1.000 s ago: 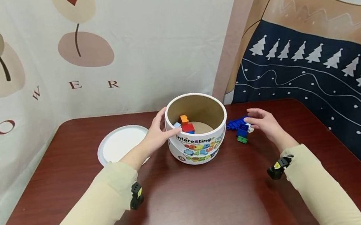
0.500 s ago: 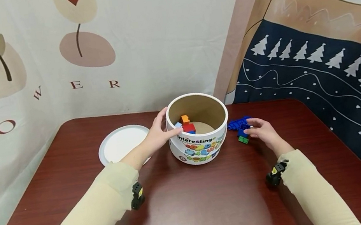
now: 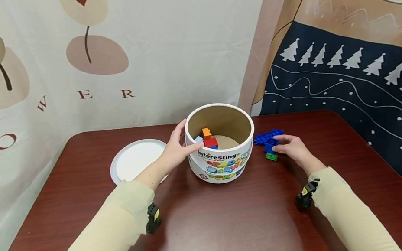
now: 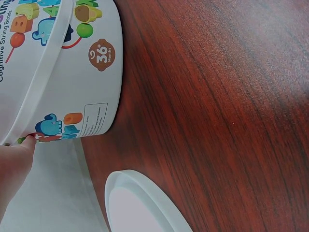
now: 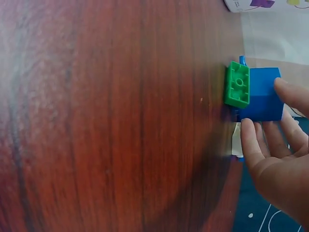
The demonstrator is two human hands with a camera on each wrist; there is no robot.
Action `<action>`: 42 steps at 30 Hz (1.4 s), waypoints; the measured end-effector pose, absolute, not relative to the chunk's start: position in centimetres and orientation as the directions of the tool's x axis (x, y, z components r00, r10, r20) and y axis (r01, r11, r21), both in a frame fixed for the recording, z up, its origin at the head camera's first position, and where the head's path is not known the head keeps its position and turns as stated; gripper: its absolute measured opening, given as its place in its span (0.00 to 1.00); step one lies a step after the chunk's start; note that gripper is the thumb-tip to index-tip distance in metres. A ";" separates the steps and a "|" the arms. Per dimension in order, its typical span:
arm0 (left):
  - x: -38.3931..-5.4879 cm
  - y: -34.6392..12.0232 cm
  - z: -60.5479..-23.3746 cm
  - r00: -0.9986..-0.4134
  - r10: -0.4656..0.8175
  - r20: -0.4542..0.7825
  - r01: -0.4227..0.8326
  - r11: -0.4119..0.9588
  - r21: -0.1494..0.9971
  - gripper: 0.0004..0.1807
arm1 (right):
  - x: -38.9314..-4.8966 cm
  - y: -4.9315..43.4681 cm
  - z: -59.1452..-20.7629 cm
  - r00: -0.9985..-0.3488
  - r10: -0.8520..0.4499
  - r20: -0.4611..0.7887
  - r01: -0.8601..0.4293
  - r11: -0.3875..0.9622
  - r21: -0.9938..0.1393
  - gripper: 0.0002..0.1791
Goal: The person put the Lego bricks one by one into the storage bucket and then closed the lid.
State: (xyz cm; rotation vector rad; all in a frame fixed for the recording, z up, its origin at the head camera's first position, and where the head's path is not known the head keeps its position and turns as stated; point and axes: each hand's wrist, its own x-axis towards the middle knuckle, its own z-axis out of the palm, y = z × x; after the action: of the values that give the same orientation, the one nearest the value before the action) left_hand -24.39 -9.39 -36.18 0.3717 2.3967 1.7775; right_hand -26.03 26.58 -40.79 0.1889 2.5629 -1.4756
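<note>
A white toy bucket (image 3: 217, 167) with colourful printing stands at the table's back middle. My left hand (image 3: 174, 154) holds its left side, thumb at the rim; the left wrist view shows only part of that hand (image 4: 14, 169). Inside lie a red block (image 3: 210, 142), an orange block (image 3: 206, 133) and some blue pieces. Right of the bucket, my right hand (image 3: 294, 149) pinches a blue block (image 5: 263, 94) between thumb and fingers. A green block (image 5: 239, 84) adjoins it; whether they are joined I cannot tell. Behind is a blue ridged piece (image 3: 266, 136). A whitish piece (image 5: 236, 140) shows beneath the fingers.
A round white lid (image 3: 137, 158) lies on the brown table (image 3: 225, 231), left of the bucket and partly behind my left forearm. Printed cloth hangings (image 3: 182, 58) rise behind the table's back edge and along its right side.
My right hand has moved slightly left and nearer, and its fingers have come onto the blue block. The whitish piece seen earlier by its fingertips is now hidden in the head view. The left hand stays put.
</note>
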 end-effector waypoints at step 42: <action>-22.6 -9.3 -33.6 -0.955 0.296 -0.022 0.055 0.250 0.967 0.48 | -25.3 25.5 -32.0 -0.989 -0.118 -0.094 0.046 0.360 -0.932 0.31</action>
State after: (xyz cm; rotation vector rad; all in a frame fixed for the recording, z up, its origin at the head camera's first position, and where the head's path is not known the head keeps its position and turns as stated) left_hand -22.58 -9.30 -33.60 0.3311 2.3186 1.7794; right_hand -25.32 25.54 -31.98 -0.0659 2.4673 -1.6988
